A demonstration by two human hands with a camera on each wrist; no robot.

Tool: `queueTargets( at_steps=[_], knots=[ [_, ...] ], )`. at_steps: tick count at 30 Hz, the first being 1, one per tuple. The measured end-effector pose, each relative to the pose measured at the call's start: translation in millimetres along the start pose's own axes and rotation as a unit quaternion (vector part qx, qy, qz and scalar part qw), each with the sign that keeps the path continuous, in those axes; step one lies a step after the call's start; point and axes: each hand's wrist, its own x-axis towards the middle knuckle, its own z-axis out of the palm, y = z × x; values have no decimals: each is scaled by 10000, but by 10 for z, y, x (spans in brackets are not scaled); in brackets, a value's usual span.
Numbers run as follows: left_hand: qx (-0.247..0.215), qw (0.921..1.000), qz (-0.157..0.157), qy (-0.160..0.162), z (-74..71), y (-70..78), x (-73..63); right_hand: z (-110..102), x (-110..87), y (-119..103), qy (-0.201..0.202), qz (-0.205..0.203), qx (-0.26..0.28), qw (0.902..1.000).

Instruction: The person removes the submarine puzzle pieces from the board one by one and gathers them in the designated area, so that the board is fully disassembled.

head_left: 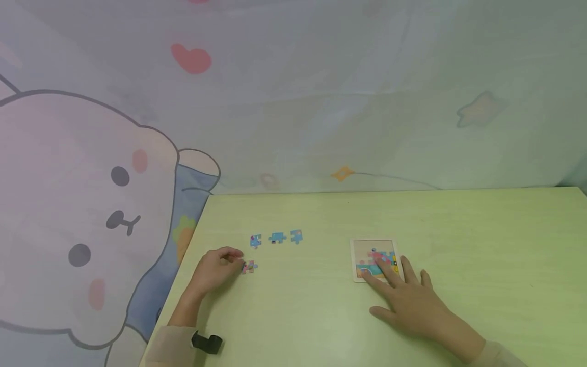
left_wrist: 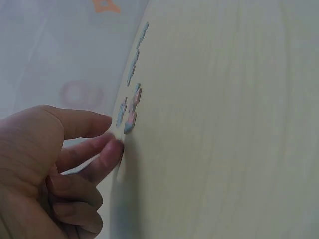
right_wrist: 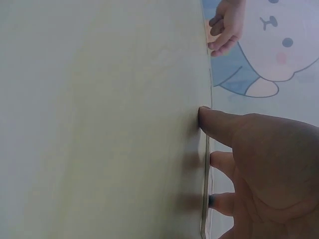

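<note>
Four loose jigsaw pieces lie left of centre in the head view, flat on the pale yellow-green surface [head_left: 293,316]. Three, mostly blue, form a short row: the left blue piece [head_left: 256,240] shows purple and white, the middle blue piece [head_left: 277,237] is plainer, and the right blue piece [head_left: 296,236] carries a peach patch. Below them sits the pink piece [head_left: 250,267], mottled with other colours. The left hand [head_left: 217,272] has its fingertips at that one's left end; its grip is loosely curled and released, though I can't tell whether it touches. Right of centre, the puzzle tray [head_left: 352,260] is square with a cream rim, bare tan across its top, pink, blue, teal and yellow below. The right hand [head_left: 412,306] lies spread over its lower right, grip released, fingers fairly straight.
</note>
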Motion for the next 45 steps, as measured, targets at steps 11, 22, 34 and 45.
queueTargets(
  at_steps=[11,22,34,45],
  knots=[
    [-150,9982,576,-50,283,554,34,-4,-36,31,36,20,-127,9999],
    [9,9878,1426,-625,757,1148,138,2,-85,66,76,61,-162,9998],
    [99,9774,1895,-931,1261,1605,329,-38,-133,127,-53,320,-38,9995],
    [406,9695,2082,-1229,1627,2013,450,-33,-136,150,30,283,-89,9996]
  ],
)
